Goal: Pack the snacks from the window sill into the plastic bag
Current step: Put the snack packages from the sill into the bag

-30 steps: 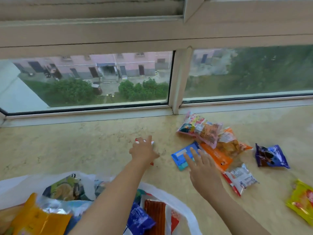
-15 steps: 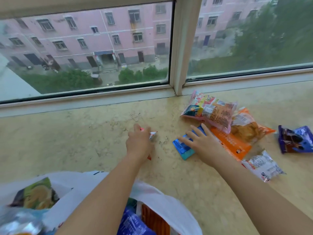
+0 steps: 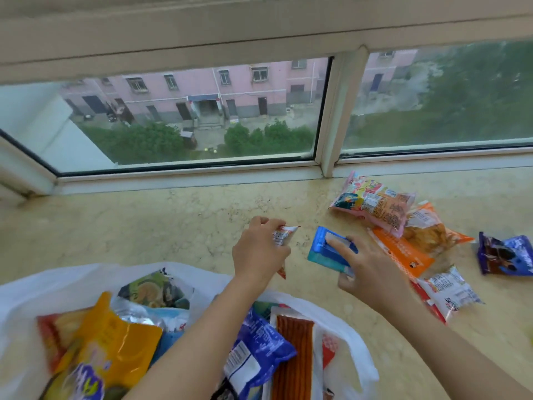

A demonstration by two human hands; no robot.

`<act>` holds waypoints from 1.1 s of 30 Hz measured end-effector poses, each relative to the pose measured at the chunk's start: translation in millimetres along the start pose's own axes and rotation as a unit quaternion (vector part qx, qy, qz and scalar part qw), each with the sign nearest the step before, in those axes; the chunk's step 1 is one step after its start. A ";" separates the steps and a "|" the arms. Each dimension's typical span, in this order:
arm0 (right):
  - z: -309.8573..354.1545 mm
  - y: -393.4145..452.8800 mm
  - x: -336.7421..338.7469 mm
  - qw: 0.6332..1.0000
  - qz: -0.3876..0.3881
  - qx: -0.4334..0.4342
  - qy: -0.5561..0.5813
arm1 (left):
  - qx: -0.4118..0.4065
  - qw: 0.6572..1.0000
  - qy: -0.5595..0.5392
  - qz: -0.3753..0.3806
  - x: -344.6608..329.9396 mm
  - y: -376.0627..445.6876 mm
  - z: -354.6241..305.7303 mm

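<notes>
My left hand (image 3: pixel 259 252) pinches a small red-and-white packet (image 3: pixel 284 236) and my right hand (image 3: pixel 372 269) grips a blue packet (image 3: pixel 324 251), both lifted from the window sill (image 3: pixel 144 226) for the near plastic bag (image 3: pixel 57 281).

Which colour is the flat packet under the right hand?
Blue, with a teal edge; the packet shows best in the head view.

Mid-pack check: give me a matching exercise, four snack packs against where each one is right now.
Things:
1. small red-and-white packet
2. blue pack
3. dark purple cookie pack
4. yellow pouch

Places:
A. inside the white plastic bag
B. gripped by the right hand
C. lying alone at the right end of the window sill
D. pinched in the left hand

Pairs: 1-D, 2-B, 3-C, 4-A
</notes>
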State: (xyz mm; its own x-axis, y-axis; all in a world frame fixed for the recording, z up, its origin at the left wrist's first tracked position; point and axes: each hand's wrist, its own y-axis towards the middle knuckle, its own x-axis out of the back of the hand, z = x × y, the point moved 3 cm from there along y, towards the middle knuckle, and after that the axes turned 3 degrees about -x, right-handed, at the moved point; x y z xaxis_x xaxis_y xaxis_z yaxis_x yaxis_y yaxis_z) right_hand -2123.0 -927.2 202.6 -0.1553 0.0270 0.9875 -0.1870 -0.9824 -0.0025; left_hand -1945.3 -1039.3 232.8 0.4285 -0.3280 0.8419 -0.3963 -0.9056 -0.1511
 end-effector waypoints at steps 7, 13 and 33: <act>56.1 -33.4 113.2 0.997 -0.053 0.052 0.025 | 0.009 0.994 -0.087 -0.066 103.0 -95.2 -6.7; 137.3 -71.5 150.6 0.987 -0.090 0.078 0.108 | 0.038 0.994 -0.027 -0.095 148.4 -154.9 26.3; 186.3 -125.2 28.3 0.994 0.104 0.009 0.034 | -0.055 0.971 0.233 -0.025 66.6 -191.5 97.6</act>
State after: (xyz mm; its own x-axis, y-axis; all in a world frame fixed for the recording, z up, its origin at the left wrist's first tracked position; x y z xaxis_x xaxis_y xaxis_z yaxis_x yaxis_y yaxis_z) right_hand -1923.3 -838.0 260.2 -0.2539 -0.1647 0.9531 -0.1263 -0.9713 -0.2015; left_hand -1761.6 -914.0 267.3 0.0459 -0.1049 0.9934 -0.4795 -0.8747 -0.0702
